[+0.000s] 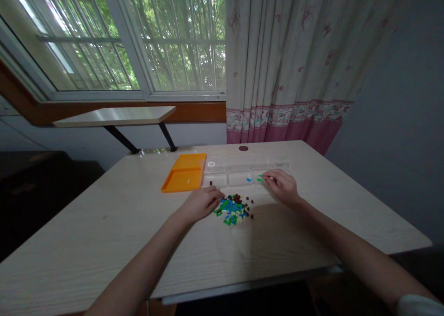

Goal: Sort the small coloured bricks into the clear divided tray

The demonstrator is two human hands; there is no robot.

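Observation:
A pile of small coloured bricks [234, 208], blue, green, yellow and dark, lies on the pale wooden table [104, 232]. My left hand [201, 203] rests at the pile's left edge, fingers curled onto the bricks. Behind the pile sits a clear plastic compartment tray [239, 173] holding a dark piece, a blue piece and green pieces in separate sections. My right hand [282, 185] reaches over the tray's right part, its fingers pinched at a green brick [260, 178] there.
An orange lid [183, 173] lies flat left of the tray. A cable hole [243, 148] is at the table's far edge. Behind are a window, a narrow shelf [114, 116] and a flowered curtain [287, 61]. The table's front edge is near my arms.

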